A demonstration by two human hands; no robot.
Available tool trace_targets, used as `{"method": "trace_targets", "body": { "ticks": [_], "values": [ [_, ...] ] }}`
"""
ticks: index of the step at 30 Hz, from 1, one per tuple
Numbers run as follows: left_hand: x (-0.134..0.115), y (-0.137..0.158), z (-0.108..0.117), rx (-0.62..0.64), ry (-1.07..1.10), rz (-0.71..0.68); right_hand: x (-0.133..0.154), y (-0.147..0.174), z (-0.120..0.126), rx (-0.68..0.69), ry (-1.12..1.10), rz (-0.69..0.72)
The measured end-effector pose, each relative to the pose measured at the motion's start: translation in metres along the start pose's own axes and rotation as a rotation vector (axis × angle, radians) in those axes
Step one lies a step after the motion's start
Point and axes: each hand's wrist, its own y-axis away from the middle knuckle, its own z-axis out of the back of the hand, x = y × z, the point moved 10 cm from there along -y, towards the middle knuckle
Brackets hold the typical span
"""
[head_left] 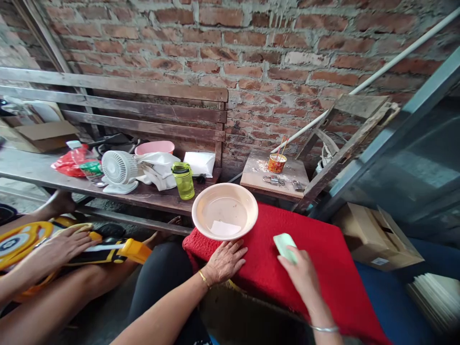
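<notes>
A pale pink basin (200,211) stands on a red cloth (323,249), at the cloth's left end. It seems to hold clear water, with small dark specks and a bright patch that may be a reflection. My left hand (224,261) lies flat on the cloth just in front of the basin, fingers spread, holding nothing. To the right, my right hand (302,270) grips a pale green block (283,243) with rounded corners, like a sponge or bar of soap, over the cloth. The fingers cover its near end.
Behind the basin, a wooden bench (158,194) carries a green bottle (184,181), a white fan (118,170) and a pink tub (154,147). A small wooden stand (251,179) holds padlocks (273,180) and a cup (276,164). At left, another person's hand (68,247) rests by a yellow toy (134,250).
</notes>
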Motion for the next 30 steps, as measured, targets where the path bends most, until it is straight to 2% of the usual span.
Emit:
{"method": "trace_targets", "body": {
  "ticks": [2, 3, 4, 5, 6, 8, 10, 13, 15, 16, 17, 19, 21, 23, 25, 26, 28, 30],
  "values": [
    [0.002, 0.001, -0.002, -0.001, -0.003, 0.006, 0.064, 0.000, -0.034, 0.083, 0.068, 0.151],
    [0.003, 0.002, -0.003, -0.003, -0.003, 0.007, 0.082, 0.000, -0.045, 0.121, 0.111, 0.190],
    [0.004, 0.002, -0.003, -0.004, -0.002, 0.007, 0.089, -0.002, -0.050, 0.152, 0.145, 0.205],
    [0.004, 0.002, -0.004, -0.005, 0.000, 0.006, 0.085, -0.004, -0.049, 0.175, 0.167, 0.191],
    [0.004, 0.002, -0.004, -0.006, 0.002, 0.004, 0.069, -0.006, -0.041, 0.178, 0.177, 0.146],
    [0.004, 0.002, -0.005, -0.004, 0.006, -0.002, 0.008, -0.009, -0.010, 0.152, 0.180, -0.027],
    [0.003, 0.001, -0.005, -0.003, 0.011, -0.005, -0.076, -0.001, 0.035, 0.100, 0.180, -0.267],
    [0.002, 0.000, -0.004, -0.004, 0.024, -0.006, -0.195, 0.030, 0.104, 0.000, 0.202, -0.618],
    [0.001, 0.000, -0.002, -0.012, 0.033, -0.008, -0.237, 0.049, 0.139, -0.122, 0.251, -0.759],
    [0.001, 0.000, -0.002, -0.015, 0.034, -0.009, -0.243, 0.053, 0.146, -0.172, 0.250, -0.771],
    [0.000, 0.000, -0.001, -0.019, 0.033, -0.010, -0.237, 0.052, 0.145, -0.203, 0.226, -0.741],
    [0.000, 0.000, 0.001, -0.027, 0.027, -0.009, -0.198, 0.035, 0.119, -0.189, 0.132, -0.586],
    [-0.001, 0.000, 0.002, -0.031, 0.018, -0.006, -0.129, 0.012, 0.075, -0.115, 0.041, -0.366],
    [-0.001, 0.000, 0.003, -0.025, 0.005, 0.001, -0.048, -0.006, 0.025, -0.013, -0.016, -0.140],
    [-0.001, 0.000, 0.003, -0.014, -0.009, 0.000, 0.024, -0.014, -0.018, 0.093, -0.040, 0.056],
    [-0.001, -0.001, 0.003, -0.011, -0.012, -0.005, 0.051, -0.016, -0.034, 0.137, -0.035, 0.133],
    [-0.003, -0.001, 0.005, -0.016, -0.011, -0.015, 0.080, -0.017, -0.052, 0.201, -0.006, 0.240],
    [-0.003, -0.002, 0.007, -0.032, -0.004, -0.018, 0.067, -0.022, -0.050, 0.220, 0.008, 0.231]
  ]
}}
